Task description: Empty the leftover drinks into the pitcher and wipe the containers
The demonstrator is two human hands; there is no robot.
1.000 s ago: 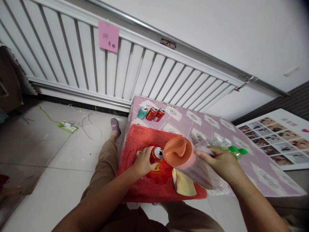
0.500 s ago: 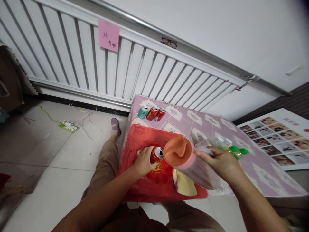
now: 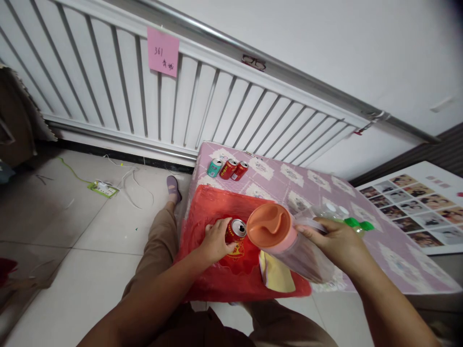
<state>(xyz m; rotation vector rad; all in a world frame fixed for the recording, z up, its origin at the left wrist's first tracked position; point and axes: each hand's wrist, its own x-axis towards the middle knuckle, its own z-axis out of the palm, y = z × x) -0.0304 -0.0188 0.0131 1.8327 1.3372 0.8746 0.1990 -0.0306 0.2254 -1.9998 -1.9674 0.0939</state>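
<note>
My left hand is wrapped around a red drink can with an open top, which stands on a red plastic sheet. My right hand grips the handle of a clear pitcher with an orange lid. The pitcher is tilted to the left, its lid close beside the can's top. Whether any liquid runs between them I cannot tell. Below the pitcher a folded yellow cloth lies on the sheet.
A teal can and two red cans stand at the back of the patterned table cover. Clear bottles with green caps lie to the right, beside a photo board. A radiator runs behind; a power strip lies on the floor.
The pitcher in my right hand has shifted very slightly to the right. My left hand and the can stay where they were.
</note>
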